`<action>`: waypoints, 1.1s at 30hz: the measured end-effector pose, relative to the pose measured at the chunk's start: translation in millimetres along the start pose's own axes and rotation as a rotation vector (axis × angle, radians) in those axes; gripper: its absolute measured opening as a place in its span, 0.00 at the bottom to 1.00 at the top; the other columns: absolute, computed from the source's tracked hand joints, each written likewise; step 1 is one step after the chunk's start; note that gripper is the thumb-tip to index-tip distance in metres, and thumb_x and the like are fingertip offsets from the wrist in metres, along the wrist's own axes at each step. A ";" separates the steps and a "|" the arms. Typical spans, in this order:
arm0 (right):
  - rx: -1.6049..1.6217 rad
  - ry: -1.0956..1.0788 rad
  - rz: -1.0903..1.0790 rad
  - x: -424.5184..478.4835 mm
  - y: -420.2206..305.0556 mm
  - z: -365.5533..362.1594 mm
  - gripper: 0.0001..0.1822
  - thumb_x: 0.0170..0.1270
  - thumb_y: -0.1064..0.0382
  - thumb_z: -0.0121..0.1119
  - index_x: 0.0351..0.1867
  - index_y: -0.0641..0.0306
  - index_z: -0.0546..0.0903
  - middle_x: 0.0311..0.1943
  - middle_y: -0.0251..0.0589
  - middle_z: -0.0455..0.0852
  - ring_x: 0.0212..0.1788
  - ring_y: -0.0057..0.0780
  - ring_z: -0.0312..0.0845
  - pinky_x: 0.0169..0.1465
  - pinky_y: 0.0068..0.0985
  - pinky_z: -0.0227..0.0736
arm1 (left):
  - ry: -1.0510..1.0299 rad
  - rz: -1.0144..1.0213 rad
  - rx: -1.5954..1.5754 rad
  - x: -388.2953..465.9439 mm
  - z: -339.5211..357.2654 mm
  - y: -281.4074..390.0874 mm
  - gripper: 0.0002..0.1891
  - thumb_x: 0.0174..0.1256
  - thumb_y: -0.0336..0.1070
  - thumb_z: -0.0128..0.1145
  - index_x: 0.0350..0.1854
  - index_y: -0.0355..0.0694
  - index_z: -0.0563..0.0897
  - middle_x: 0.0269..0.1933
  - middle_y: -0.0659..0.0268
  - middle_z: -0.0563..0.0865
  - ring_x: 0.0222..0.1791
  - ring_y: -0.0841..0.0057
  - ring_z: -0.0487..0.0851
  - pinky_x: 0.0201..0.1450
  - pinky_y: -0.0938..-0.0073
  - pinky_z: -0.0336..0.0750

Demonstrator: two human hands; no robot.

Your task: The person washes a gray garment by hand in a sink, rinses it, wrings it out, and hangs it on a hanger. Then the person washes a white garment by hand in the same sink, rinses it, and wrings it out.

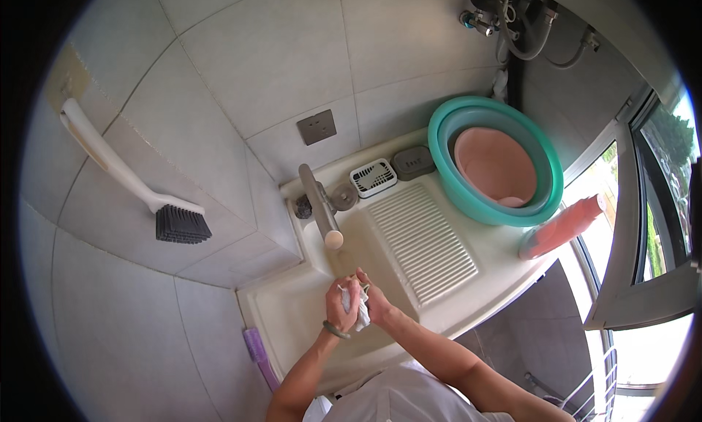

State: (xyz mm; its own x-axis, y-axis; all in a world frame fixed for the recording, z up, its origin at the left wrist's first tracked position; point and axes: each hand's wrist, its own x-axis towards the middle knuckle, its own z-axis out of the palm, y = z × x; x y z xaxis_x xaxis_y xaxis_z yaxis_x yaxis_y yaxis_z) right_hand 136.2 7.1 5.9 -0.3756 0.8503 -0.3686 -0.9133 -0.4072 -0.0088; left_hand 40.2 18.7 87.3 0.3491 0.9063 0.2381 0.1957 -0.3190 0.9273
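Observation:
Over the basin of a cream laundry sink (285, 318), both hands are together on a bunched white cloth (362, 313). My left hand (341, 304), with a greenish bangle at its wrist, closes around one side of the cloth. My right hand (375, 298) grips the other side, its fingers partly hidden against the left. A small yellow-green edge shows between the hands; I cannot tell what it is. Just beyond them is the round end of a metal faucet (324, 219). The ribbed washboard (422, 244) lies to the right of the hands.
Nested green basins (444, 180) holding a pink basin (488, 158) stand at the sink's right rear, beside a pink bottle (562, 227). A white soap dish (373, 178) and a grey one (412, 162) line the back ledge. A white-handled brush (131, 180) hangs left; a purple brush (260, 356) sits beside the sink.

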 end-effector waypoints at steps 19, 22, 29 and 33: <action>-0.223 0.187 -0.153 -6.7 -2.0 -7.1 0.14 0.75 0.51 0.43 0.47 0.57 0.72 0.39 0.34 0.79 0.43 0.27 0.77 0.44 0.30 0.78 | 0.178 0.084 0.132 -11.0 19.3 -9.8 0.15 0.70 0.43 0.53 0.32 0.35 0.76 0.35 0.61 0.80 0.37 0.69 0.77 0.39 0.67 0.73; -0.168 0.184 -0.076 -10.8 12.2 17.8 0.17 0.76 0.50 0.38 0.47 0.58 0.75 0.42 0.35 0.82 0.45 0.28 0.78 0.48 0.30 0.77 | 0.134 -0.474 -0.449 -0.5 8.7 -17.6 0.16 0.76 0.42 0.45 0.30 0.38 0.74 0.33 0.68 0.78 0.31 0.85 0.74 0.33 0.81 0.71; -0.241 0.253 -0.180 -16.6 -6.1 22.6 0.18 0.76 0.51 0.34 0.53 0.57 0.72 0.47 0.36 0.81 0.49 0.28 0.78 0.53 0.30 0.77 | -0.048 0.403 0.367 19.0 6.5 -7.3 0.11 0.70 0.34 0.49 0.51 0.38 0.75 0.47 0.57 0.80 0.50 0.60 0.77 0.56 0.59 0.69; -0.357 0.274 -0.271 -21.8 -10.8 22.7 0.14 0.74 0.52 0.43 0.50 0.56 0.73 0.44 0.35 0.80 0.46 0.27 0.79 0.46 0.28 0.80 | -0.128 0.365 0.309 8.0 -5.1 -5.0 0.21 0.60 0.38 0.60 0.55 0.41 0.75 0.55 0.52 0.76 0.58 0.53 0.71 0.60 0.52 0.64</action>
State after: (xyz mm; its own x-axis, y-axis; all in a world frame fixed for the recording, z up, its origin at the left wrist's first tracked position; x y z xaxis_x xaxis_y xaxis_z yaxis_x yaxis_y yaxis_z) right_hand 150.7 0.5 35.1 -0.0346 0.8418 -0.5386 -0.8432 -0.3139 -0.4365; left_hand 37.2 29.0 86.0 0.5517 0.6847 0.4763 0.2951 -0.6943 0.6564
